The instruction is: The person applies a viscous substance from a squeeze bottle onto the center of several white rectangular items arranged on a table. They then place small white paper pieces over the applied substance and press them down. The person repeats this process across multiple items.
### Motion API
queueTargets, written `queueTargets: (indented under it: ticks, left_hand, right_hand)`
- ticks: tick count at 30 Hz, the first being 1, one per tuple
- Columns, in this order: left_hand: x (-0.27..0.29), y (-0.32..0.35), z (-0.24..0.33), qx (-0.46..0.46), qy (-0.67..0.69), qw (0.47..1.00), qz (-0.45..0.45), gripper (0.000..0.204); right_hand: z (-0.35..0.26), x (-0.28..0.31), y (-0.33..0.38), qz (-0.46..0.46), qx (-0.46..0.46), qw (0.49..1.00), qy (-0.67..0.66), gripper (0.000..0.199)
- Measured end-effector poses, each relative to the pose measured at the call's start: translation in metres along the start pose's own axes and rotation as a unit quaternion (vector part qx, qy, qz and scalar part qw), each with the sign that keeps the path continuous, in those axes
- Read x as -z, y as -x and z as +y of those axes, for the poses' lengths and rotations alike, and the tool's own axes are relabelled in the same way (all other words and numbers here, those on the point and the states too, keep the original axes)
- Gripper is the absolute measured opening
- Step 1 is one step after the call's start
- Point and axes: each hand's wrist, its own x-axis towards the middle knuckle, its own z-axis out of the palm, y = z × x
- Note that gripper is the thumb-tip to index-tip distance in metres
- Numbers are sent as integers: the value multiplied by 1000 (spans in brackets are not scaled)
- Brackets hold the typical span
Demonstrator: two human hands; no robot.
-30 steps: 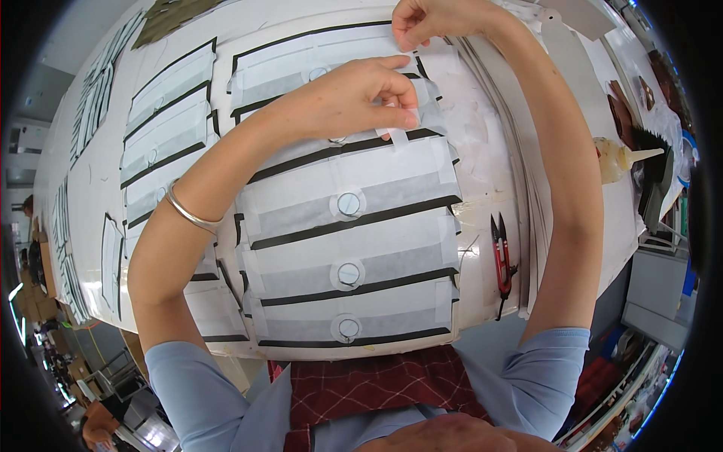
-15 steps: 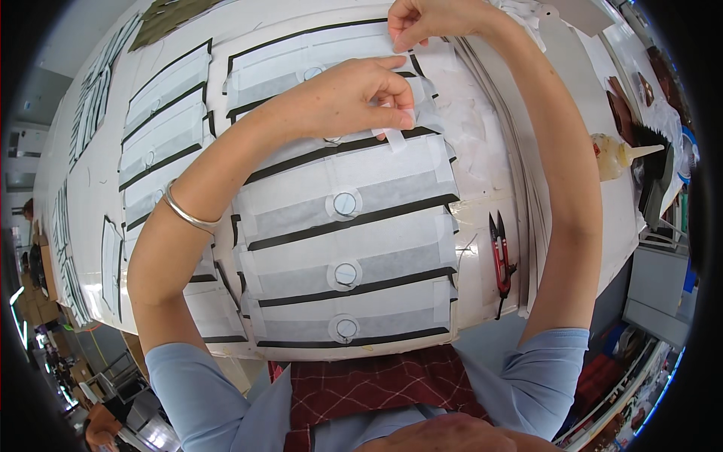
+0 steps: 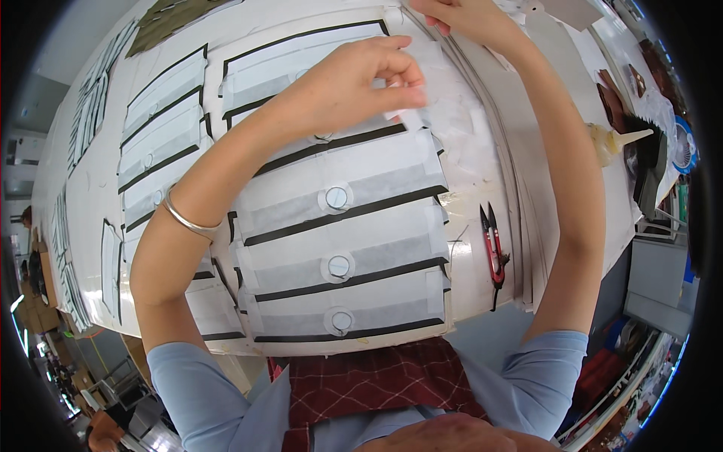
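Several white fabric panels [image 3: 343,226] with black strips and round white discs lie in a row on a white table [image 3: 482,286]. My left hand [image 3: 354,83] pinches a small translucent white strip [image 3: 407,113] over the upper panel. My right hand [image 3: 459,15] is at the far top edge, fingers closed on the end of a thin white tape or sheet there. A silver bangle is on my left wrist.
Red thread snips [image 3: 493,248] lie right of the panels. A glue bottle with a pointed nozzle [image 3: 614,143] and a black brush [image 3: 648,158] sit at the right. More black-edged panels [image 3: 158,120] cover the left of the table.
My left hand has shifted slightly right and up with the small strip. My right hand has moved a little further toward the top edge.
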Motion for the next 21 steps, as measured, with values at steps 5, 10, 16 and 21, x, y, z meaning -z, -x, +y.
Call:
queueTargets:
  ticks: [5,10,16,21]
  left_hand:
    - [-64,-35,18,0,43,999,17,31]
    - [-91,-43,26,-44,-133,990,-2,32]
    - [-78,-16,44,-83,-131,988,16,28]
    - [-33,14,38,90,19,990,107,15]
  right_hand:
    - [-22,19,25,-21,-38,997,60,12]
    - [-11,12,53,-108,7,992,69,10]
    - [-26,-12,65,-168,-25,985,13,7]
    - [-12,-27,78,-150,-32,988,6,14]
